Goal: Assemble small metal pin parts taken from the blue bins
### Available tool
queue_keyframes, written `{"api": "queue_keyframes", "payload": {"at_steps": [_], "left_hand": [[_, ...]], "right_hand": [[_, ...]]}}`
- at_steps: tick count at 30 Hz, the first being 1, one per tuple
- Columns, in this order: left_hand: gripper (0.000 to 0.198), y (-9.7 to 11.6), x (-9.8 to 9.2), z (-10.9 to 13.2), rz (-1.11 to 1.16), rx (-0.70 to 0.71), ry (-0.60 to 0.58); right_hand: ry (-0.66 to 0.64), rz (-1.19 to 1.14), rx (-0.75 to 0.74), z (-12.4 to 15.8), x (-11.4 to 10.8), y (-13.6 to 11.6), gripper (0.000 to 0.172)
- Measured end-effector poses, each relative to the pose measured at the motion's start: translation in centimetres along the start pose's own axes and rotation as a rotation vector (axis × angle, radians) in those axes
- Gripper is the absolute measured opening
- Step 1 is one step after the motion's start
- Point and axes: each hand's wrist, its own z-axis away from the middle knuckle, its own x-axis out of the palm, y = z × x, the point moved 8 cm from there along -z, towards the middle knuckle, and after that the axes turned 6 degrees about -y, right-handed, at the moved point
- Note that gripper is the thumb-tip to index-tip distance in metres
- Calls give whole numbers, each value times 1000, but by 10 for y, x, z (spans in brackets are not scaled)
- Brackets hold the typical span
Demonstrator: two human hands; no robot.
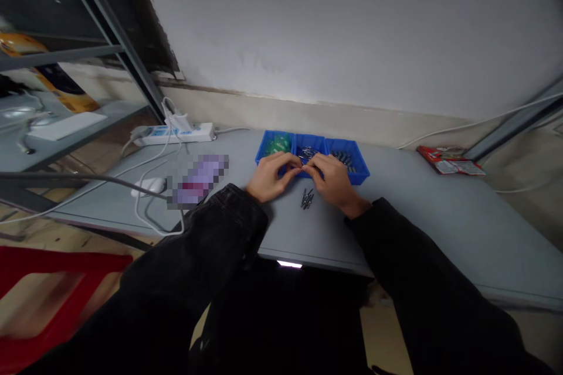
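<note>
My left hand (269,176) and my right hand (331,179) rest at the front rim of a blue three-compartment plastic bin (357,174), their fingertips meeting over the middle compartment. Whether they pinch something there is too small to tell. The middle compartment and right compartment hold small metal pins (343,159), and a green item (278,143) fills the left one. A little pile of similar metal pins (307,199) lies on the grey table (440,217) just below my hands.
A white power strip (173,135) with white cables lies left of the bin, near a white computer mouse (147,186) and a pixelated object (197,180). A metal shelf (109,29) stands at left, a red packet (451,160) lies at right, and a wall backs the table.
</note>
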Motion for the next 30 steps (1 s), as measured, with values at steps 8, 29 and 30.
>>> {"api": "queue_keyframes", "payload": {"at_steps": [8,29,30], "left_hand": [[11,-2,-4,-1,-24,-3,55],[12,-1,0,-2,16,-21,-12],[12,-1,1,-2,15,-21,-16]], "right_hand": [[-4,-39,-10,0,-4,-2,18],[-13,-110,0,-1,-6,-1,18],[-20,-89,-4,-1,-5,-2,20]]}}
